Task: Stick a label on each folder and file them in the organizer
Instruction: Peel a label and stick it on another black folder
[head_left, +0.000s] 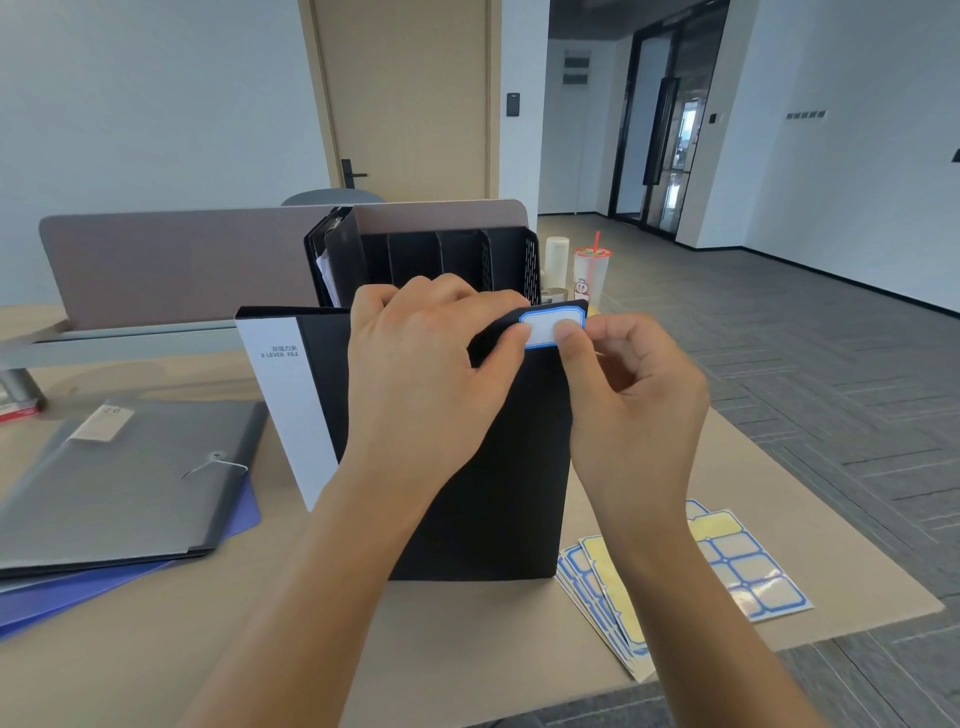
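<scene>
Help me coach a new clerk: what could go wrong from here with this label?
The blue-bordered label sits at the black folder's top corner under both thumbs; it may stick crooked or overhang. The folder stands upright, steadied mainly by the left hand, so pressing could tip it onto the label sheets.

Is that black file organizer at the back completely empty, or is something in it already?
Not empty. The organizer already holds one black folder upright in its leftmost slot; the slots to its right look empty.
</scene>
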